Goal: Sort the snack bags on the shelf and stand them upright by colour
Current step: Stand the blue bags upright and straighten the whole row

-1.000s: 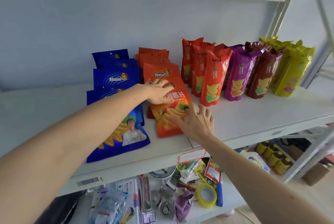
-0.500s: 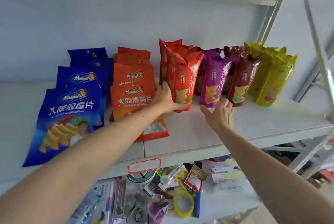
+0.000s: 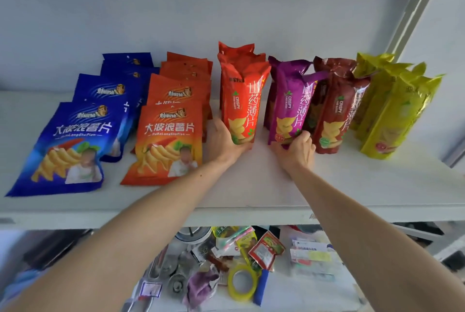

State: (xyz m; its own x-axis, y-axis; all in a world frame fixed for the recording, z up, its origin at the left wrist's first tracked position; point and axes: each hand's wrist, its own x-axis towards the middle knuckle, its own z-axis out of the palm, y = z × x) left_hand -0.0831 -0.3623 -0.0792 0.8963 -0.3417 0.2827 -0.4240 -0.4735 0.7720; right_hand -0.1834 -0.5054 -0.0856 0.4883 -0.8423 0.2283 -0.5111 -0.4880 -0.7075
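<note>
Snack bags stand in colour rows along the white shelf (image 3: 251, 193). Well to the left of our left hand (image 3: 222, 141) we see the blue bags (image 3: 75, 143), one behind another, the front one leaning back. Just left of that hand stand the orange bags (image 3: 168, 140), also in a row, the front one close to our wrist. Our left hand curls round the foot of the front red bag (image 3: 241, 105), which stands upright with more red bags behind it. A bare strip of shelf lies between our two hands. Our right hand (image 3: 297, 150) grips the bottom of the front purple bag (image 3: 289, 107), fingers curled on its lower edge; the bag tilts a little. Touching that hand on its right side is the dark red bag (image 3: 334, 112), upright. Further right of our right hand stand the yellow bags (image 3: 392, 115), leaning. Below both forearms, the lower shelf holds a yellow tape roll (image 3: 242, 282) among mixed small packets.
</note>
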